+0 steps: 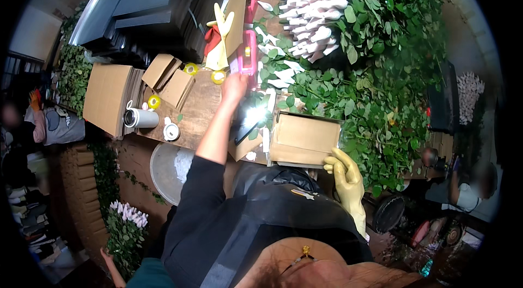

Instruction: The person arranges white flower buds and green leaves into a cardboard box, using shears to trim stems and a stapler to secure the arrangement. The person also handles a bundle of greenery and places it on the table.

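Observation:
My left hand (pixel 234 89) is bare and stretched forward over the wooden table, at the near end of a pink plastic basket (pixel 248 58). Its fingers look closed, but what they hold, if anything, is too small to make out. A pale yellow rubber glove covers my right hand (pixel 347 174), which rests low at the near right corner of a frame holding a flat piece of brown cardboard (pixel 303 138). Its fingers are loosely bent and apart, with nothing between them. Left of the frame, a phone (pixel 248 131) lies beside a bright glare.
White-sleeved rose heads (pixel 316 10) with leafy stems (pixel 381 21) are piled far right. Folded cardboard (pixel 111 97), yellow tape rolls (pixel 218 76), a white tumbler (pixel 143 118) and another yellow glove (pixel 219 43) stand left. A bin (pixel 166 176) stands below. Other people work at both sides.

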`<state>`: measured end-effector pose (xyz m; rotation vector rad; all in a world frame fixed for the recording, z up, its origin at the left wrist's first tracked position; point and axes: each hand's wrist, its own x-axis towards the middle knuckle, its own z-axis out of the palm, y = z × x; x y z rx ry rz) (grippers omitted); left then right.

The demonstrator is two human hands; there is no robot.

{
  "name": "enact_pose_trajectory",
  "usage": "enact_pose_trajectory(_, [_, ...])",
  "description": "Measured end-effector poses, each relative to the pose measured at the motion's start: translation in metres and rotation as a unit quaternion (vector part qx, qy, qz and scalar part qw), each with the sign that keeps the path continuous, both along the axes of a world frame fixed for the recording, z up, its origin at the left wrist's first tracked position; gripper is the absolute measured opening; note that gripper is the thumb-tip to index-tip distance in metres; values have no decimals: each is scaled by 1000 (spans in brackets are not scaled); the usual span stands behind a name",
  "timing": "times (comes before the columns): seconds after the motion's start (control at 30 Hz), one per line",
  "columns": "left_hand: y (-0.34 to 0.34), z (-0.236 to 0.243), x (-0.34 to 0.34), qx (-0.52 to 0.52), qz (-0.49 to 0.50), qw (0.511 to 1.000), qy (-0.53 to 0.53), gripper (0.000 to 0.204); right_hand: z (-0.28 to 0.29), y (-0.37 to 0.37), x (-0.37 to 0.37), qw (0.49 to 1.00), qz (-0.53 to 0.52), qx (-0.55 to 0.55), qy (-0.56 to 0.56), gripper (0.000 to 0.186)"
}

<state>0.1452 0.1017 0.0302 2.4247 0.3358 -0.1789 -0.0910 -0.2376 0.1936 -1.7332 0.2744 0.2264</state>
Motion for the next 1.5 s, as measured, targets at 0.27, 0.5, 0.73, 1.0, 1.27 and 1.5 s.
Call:
enact_pose_trajectory(0.27, [23,-50,-9,226,-70,971,11,29,1,0,24,999,35,-10,-33,36])
enact_pose_trajectory(0.5, [-85,91,-110,-161,-148,976,-14,34,-3,-16,17,999,33,2,-2,36])
enact_pose_trajectory(0.73, [-135,71,-160,98,-167,981,12,44,3,-13,29,994,97,-41,-13,36])
enact_pose_trajectory(1.0, [-49,74,-154,-94,-210,970,83,57,-8,-26,31,998,56,24,3,36])
enact_pose_trajectory(1.27, [11,-13,30,26,104,992,-66,46,21,16,45,988,154,-6,-2,40])
enact_pose_trajectory(1.5, [23,-28,10,-318,134,937,-60,41,-4,73,62,964,204,150,82,36])
